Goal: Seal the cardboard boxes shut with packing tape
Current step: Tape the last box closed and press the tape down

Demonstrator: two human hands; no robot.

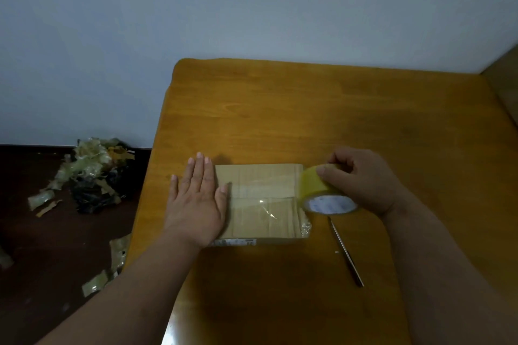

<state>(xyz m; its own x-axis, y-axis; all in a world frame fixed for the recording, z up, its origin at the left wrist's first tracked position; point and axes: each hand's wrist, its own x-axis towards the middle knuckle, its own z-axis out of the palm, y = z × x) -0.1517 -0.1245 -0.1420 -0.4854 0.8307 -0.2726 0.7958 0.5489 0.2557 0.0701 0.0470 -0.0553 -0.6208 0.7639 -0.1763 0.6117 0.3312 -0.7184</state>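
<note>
both hands are at the box (260,202), one on each side. left hand (197,204) lies flat, fingers straight and together, palm down on the left end of the box top, with the thumb stretched out across the cardboard and the fingertips reaching past the box's far left corner over the table (308,115). right hand (361,179) is curled round the tape roll (322,190), thumb on the roll's outer face and fingers bent over its far side; the roll stands tilted at the right end of the box, its pale core facing the near edge of the table. clear tape shows as a shiny strip running along the box top between the two hands, over the seam where the flaps meet, and some crinkled clear film sticks out at the box's near right corner. the box sits flat, flaps closed, toward the near left part of the table, close to its left edge. a thin cutter (346,252) lies on the table just right of the box, under the right wrist, pointing toward the near edge and apart from the hand. off the table's left edge, on the dark floor, is a heap of tape scraps (92,171), with more loose bits nearer the table.
</note>
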